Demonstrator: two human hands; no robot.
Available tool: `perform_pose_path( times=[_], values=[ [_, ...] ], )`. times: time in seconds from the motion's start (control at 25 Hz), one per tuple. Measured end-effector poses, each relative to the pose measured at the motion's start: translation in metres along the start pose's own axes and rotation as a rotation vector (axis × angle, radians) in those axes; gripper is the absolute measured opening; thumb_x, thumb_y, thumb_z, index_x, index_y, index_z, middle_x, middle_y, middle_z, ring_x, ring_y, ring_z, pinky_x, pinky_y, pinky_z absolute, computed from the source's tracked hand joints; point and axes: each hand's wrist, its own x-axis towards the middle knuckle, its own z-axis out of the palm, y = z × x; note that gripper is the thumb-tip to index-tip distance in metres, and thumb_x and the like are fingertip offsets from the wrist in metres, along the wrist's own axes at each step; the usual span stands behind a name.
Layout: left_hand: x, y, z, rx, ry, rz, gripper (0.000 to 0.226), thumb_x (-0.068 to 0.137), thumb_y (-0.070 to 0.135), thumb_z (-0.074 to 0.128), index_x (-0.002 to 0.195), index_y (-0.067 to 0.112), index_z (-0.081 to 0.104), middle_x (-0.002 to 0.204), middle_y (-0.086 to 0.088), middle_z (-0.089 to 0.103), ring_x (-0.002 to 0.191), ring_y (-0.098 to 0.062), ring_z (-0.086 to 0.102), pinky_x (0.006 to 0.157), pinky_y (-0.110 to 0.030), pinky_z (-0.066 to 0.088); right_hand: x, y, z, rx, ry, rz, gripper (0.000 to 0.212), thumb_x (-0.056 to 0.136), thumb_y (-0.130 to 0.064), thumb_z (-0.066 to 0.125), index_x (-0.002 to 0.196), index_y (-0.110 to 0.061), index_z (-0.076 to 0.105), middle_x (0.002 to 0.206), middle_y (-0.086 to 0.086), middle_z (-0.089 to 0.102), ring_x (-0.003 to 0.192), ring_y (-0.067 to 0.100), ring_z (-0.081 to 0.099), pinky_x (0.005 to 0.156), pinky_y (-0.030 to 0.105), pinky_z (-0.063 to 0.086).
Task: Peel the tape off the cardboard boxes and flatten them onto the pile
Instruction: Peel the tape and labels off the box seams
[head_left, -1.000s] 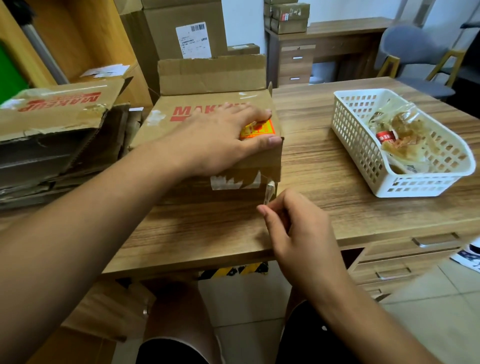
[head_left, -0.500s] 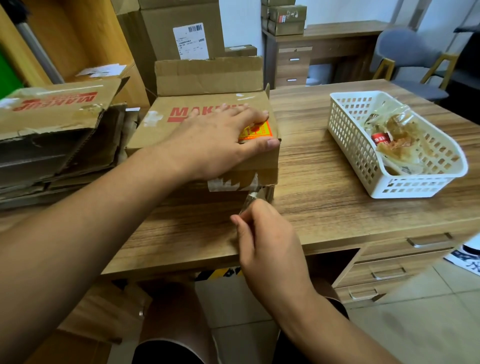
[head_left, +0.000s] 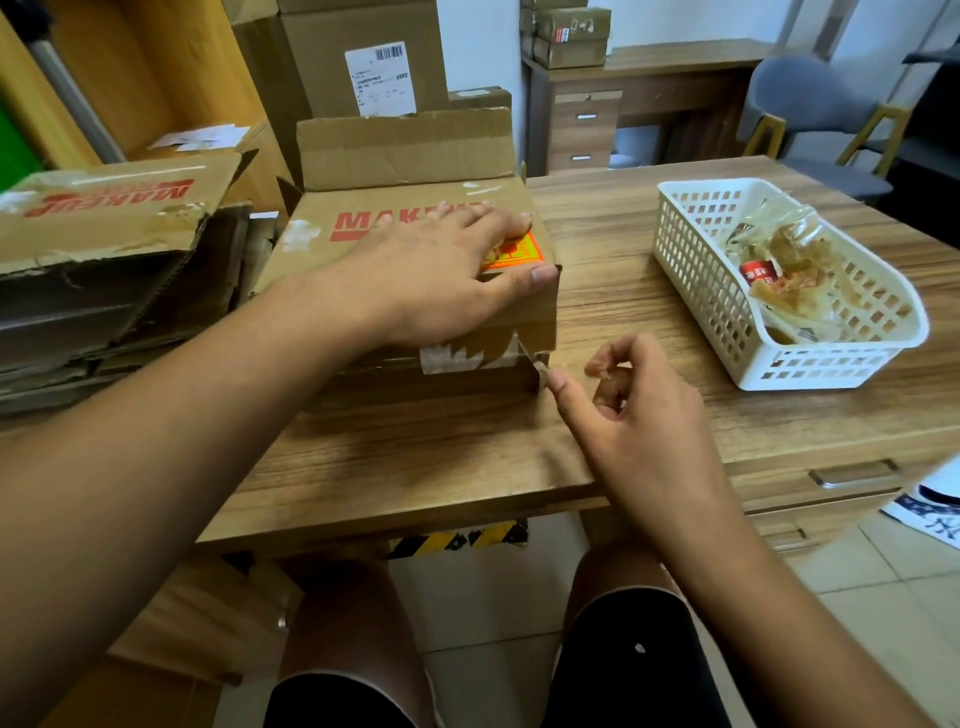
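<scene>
Left hand (head_left: 441, 275), spread flat, pins the seemingly light cardboard box (head_left: 322, 244) as the right hand (head_left: 623, 410) pinches thin, likely tear-prone tape (head_left: 527, 353) by its lifted end at the near corner.

Left hand (head_left: 441, 280) flat on box (head_left: 322, 244); right hand (head_left: 639, 415) thumb touches tape strip (head_left: 531, 358).
</scene>
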Motion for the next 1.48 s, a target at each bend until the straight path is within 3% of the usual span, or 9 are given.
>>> perform_pose_path(
  times=[0.12, 0.28, 0.44, 0.56, 0.88, 1.16, 1.28, 1.36, 1.48],
  values=[
    [0.000, -0.001, -0.002, 0.056, -0.051, 0.016, 0.092, 0.078, 0.088, 0.025, 0.158, 0.048, 0.004, 0.170, 0.009, 0.004, 0.156, -0.021, 0.008, 0.123, -0.056, 0.015, 0.012, 0.001, -0.006, -0.265, -0.128, 0.006, 0.038, 0.088, -0.063, 0.061, 0.082, -0.026, 0.051, 0.071, -0.007, 0.059, 0.071, 0.013, 0.058, 0.062, 0.037, 0.048],
    [0.001, -0.003, 0.004, 0.056, 0.008, 0.009, 0.091, 0.080, 0.086, 0.032, 0.158, 0.047, 0.006, 0.170, 0.007, 0.005, 0.156, -0.023, 0.008, 0.122, -0.059, 0.015, 0.022, -0.010, -0.005, -0.442, -0.307, -0.039, 0.037, 0.100, -0.053, 0.046, 0.076, -0.026, 0.055, 0.070, -0.006, 0.060, 0.072, 0.018, 0.059, 0.060, 0.035, 0.040],
    [0.002, -0.003, 0.010, 0.068, 0.047, 0.013, 0.091, 0.080, 0.086, 0.031, 0.158, 0.046, 0.007, 0.170, 0.006, 0.008, 0.156, -0.023, 0.010, 0.121, -0.062, 0.016, 0.012, -0.013, 0.014, -0.164, -0.328, 0.017, 0.038, 0.104, -0.037, 0.047, 0.072, -0.020, 0.056, 0.061, -0.004, 0.059, 0.058, 0.010, 0.056, 0.054, 0.034, 0.041],
    [0.004, -0.005, 0.012, 0.072, 0.066, 0.018, 0.089, 0.081, 0.086, 0.031, 0.158, 0.046, 0.008, 0.170, 0.005, 0.009, 0.156, -0.023, 0.011, 0.120, -0.063, 0.018, 0.005, -0.012, 0.031, 0.033, -0.254, 0.090, 0.040, 0.104, -0.034, 0.048, 0.068, -0.019, 0.055, 0.053, -0.007, 0.052, 0.048, 0.003, 0.049, 0.047, 0.024, 0.034],
    [0.007, -0.006, 0.012, 0.083, 0.060, 0.024, 0.091, 0.079, 0.087, 0.029, 0.157, 0.045, 0.009, 0.169, 0.005, 0.012, 0.155, -0.022, 0.013, 0.119, -0.062, 0.020, 0.007, -0.017, 0.040, 0.137, -0.263, 0.096, 0.042, 0.105, -0.034, 0.046, 0.067, -0.018, 0.054, 0.044, -0.017, 0.048, 0.043, 0.001, 0.045, 0.043, 0.019, 0.029],
    [0.008, -0.007, 0.013, 0.095, 0.064, 0.035, 0.095, 0.075, 0.089, 0.026, 0.157, 0.044, 0.009, 0.168, 0.005, 0.015, 0.154, -0.023, 0.017, 0.118, -0.061, 0.022, 0.015, -0.010, 0.020, 0.214, -0.229, 0.083, 0.046, 0.104, -0.040, 0.048, 0.068, -0.015, 0.063, 0.045, -0.013, 0.048, 0.040, 0.001, 0.041, 0.042, 0.015, 0.028],
    [0.004, -0.008, 0.012, 0.099, 0.086, 0.049, 0.091, 0.080, 0.084, 0.034, 0.158, 0.042, 0.013, 0.167, 0.005, 0.018, 0.153, -0.023, 0.019, 0.121, -0.058, 0.019, 0.027, 0.006, -0.005, 0.275, -0.233, 0.141, 0.054, 0.102, -0.052, 0.045, 0.078, -0.011, 0.069, 0.049, -0.009, 0.046, 0.043, 0.007, 0.036, 0.047, 0.024, 0.027],
    [0.000, -0.008, 0.014, 0.113, 0.216, 0.153, 0.080, 0.086, 0.075, 0.042, 0.156, 0.040, 0.024, 0.161, 0.002, 0.031, 0.149, -0.024, 0.028, 0.123, -0.055, 0.015, 0.032, 0.010, -0.012, 0.308, -0.275, 0.193, 0.048, 0.103, -0.048, 0.046, 0.083, -0.013, 0.071, 0.054, -0.006, 0.045, 0.049, 0.013, 0.034, 0.050, 0.026, 0.024],
    [-0.008, -0.010, 0.021, 0.199, 0.441, 0.466, 0.050, 0.095, 0.048, 0.045, 0.144, 0.036, 0.049, 0.145, -0.004, 0.050, 0.137, -0.030, 0.042, 0.119, -0.050, 0.022, 0.037, 0.006, -0.016, 0.347, -0.348, 0.222, 0.038, 0.106, -0.033, 0.045, 0.084, -0.015, 0.071, 0.058, -0.002, 0.042, 0.050, 0.012, 0.031, 0.048, 0.026, 0.022]
  ],
)
